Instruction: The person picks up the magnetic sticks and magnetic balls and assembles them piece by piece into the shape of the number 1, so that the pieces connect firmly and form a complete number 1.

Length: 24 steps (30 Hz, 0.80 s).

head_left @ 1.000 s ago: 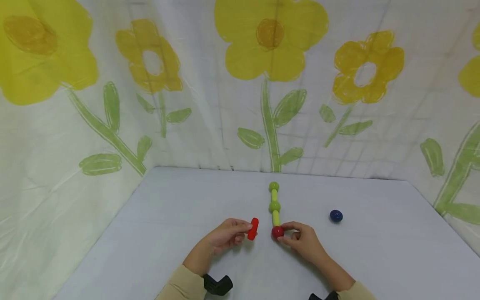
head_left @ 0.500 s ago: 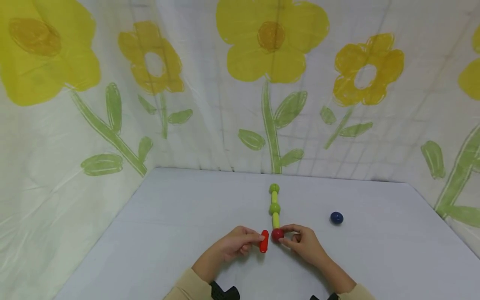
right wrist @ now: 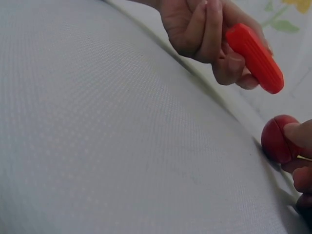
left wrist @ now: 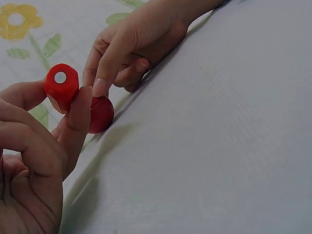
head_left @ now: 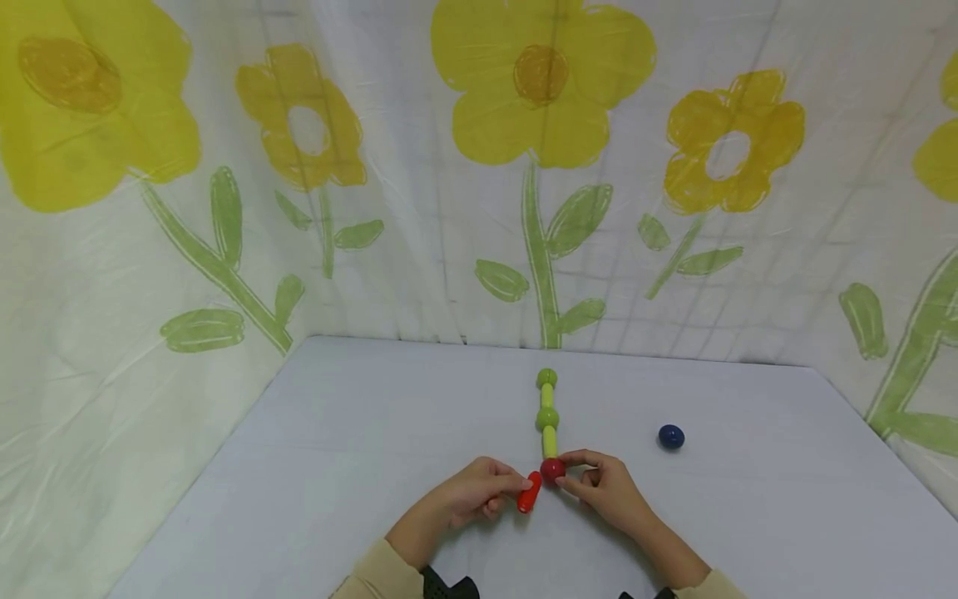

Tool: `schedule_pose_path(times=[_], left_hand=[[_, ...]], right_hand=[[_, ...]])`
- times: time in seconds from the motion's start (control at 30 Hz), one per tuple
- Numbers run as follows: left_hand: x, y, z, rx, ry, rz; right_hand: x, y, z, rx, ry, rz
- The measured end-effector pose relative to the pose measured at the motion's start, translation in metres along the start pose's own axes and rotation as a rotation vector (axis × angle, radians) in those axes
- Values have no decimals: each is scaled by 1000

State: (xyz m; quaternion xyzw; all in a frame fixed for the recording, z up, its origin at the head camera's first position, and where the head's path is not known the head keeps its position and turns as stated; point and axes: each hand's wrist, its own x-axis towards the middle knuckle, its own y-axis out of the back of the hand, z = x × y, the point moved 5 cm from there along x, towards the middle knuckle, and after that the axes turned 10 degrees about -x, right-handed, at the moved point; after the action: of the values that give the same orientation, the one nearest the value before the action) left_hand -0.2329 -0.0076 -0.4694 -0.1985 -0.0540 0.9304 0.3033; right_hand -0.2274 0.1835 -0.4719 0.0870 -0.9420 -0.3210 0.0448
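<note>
My left hand (head_left: 479, 491) pinches a red magnetic rod (head_left: 529, 492) between thumb and fingers. In the left wrist view a silver disc shows in the rod's end (left wrist: 59, 78). Close by on the right, a dark red ball (head_left: 553, 472) is pinched by my right hand (head_left: 609, 491). From that ball a straight chain runs away from me: a yellow-green rod (head_left: 550, 443), a green ball (head_left: 547, 418), a second rod (head_left: 547, 396) and a green ball (head_left: 547, 378). In the right wrist view a gap shows between the red rod (right wrist: 256, 58) and the red ball (right wrist: 278, 141).
A dark blue ball (head_left: 671, 437) lies to the right of the chain. All stands on a white-covered table (head_left: 337, 433), whose far edge meets a white curtain (head_left: 404, 283) painted with yellow flowers.
My left hand has carried the red rod rightward and nearer to me, close to the red ball, and tilted its upper end toward the ball. My right hand keeps its hold on the ball.
</note>
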Motion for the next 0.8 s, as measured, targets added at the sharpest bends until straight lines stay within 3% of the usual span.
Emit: schedule_pose_path(times=[0.27,0.8], left_hand=[[0,-3,-1,48,-6,14],[2,-7,1,106,-13,41]], right_hand=[[0,-1,-2,7,44,13],[0,0,0,9,-5,-6]])
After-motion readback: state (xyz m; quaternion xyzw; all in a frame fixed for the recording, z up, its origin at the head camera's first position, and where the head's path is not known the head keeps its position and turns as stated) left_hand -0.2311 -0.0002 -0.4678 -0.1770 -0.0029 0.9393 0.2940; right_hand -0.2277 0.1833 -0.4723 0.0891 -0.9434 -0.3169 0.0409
